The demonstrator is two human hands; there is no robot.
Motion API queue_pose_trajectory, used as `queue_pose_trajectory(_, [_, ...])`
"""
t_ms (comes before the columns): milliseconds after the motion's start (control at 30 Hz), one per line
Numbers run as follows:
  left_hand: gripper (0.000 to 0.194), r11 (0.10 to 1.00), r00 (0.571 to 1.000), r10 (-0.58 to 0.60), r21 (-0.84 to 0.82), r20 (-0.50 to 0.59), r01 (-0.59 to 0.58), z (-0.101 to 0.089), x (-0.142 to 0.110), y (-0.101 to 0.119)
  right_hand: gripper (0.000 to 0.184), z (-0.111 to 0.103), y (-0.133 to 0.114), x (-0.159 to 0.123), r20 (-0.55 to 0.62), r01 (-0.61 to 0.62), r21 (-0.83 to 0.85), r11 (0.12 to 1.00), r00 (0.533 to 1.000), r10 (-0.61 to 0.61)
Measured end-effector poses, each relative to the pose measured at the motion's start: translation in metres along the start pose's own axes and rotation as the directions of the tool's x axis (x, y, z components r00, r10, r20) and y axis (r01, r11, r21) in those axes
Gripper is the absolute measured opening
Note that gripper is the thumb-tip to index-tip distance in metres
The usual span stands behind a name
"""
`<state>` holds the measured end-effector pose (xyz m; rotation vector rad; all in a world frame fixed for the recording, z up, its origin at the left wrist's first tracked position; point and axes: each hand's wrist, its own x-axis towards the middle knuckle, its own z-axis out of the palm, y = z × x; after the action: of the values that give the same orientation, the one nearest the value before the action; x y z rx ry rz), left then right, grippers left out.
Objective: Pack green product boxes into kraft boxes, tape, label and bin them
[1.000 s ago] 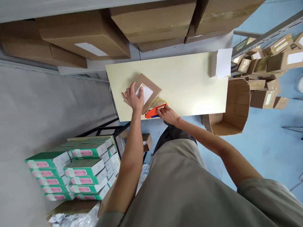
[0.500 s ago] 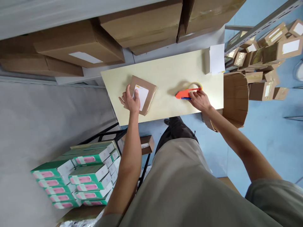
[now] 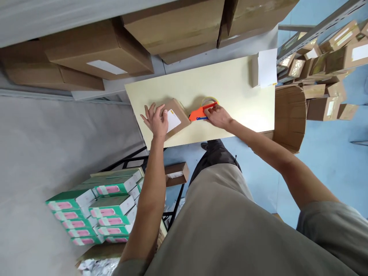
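Just left of the frame's centre, a flat brown cardboard package with taped edges (image 3: 180,112) lies at a slant on a pale cream rectangular tabletop (image 3: 241,92). A white paper label with a small yellow mark (image 3: 173,122) sits on its upper face.

The left hand (image 3: 156,120) is over the package's left side, fingers spread apart and thumb at the label's edge; how firmly it presses cannot be told. The right hand (image 3: 217,115), near the middle of the frame, has its fingers closed around the handle of a bright orange tape dispenser with a blue lower part (image 3: 197,114). The dispenser's nose points left, at the package's right corner; whether the two touch is unclear. A yellow-rimmed roll of tape (image 3: 209,99) shows at its upper side.

A stack of white paper sheets (image 3: 267,68) stands on the tabletop's far corner, upper right of the frame. Large brown cartons (image 3: 94,50) line the shelf across the upper left, and green-and-white boxes with pink pictures (image 3: 110,211) are stacked at lower left.
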<state>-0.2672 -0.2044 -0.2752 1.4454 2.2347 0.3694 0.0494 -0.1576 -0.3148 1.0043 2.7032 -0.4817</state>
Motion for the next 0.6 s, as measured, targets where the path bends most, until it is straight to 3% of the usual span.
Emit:
queue_pose_trajectory(100, [0.045, 0.999, 0.999, 0.048, -0.010, 0.024, -0.047, 0.008, -0.018, 0.008, 0.048, 0.003, -0.045, -0.014, 0.081, 0.028, 0.032, 0.999, 0.996, -0.030])
queue_pose_trajectory(200, [0.058, 0.997, 0.997, 0.070, -0.017, 0.030, -0.069, 0.023, -0.041, 0.021, 0.040, 0.002, -0.089, -0.010, 0.102, 0.079, 0.082, 0.993, 0.991, -0.088])
queue_pose_trajectory(333, [0.065, 0.995, 0.995, 0.096, -0.028, 0.039, -0.095, 0.040, -0.061, 0.031, 0.043, 0.003, -0.116, -0.006, 0.086, 0.104, 0.124, 0.987, 0.990, -0.115])
queue_pose_trajectory(433, [0.067, 0.993, 0.993, 0.116, -0.007, 0.035, -0.116, 0.045, -0.063, 0.028, 0.045, 0.010, -0.102, -0.025, 0.090, 0.114, 0.152, 0.982, 0.988, -0.129])
queue_pose_trajectory(600, [0.073, 0.985, 0.984, 0.169, 0.033, 0.050, -0.171, 0.045, -0.068, 0.019, 0.044, 0.018, -0.031, -0.078, 0.140, -0.040, 0.214, 0.976, 0.990, 0.009])
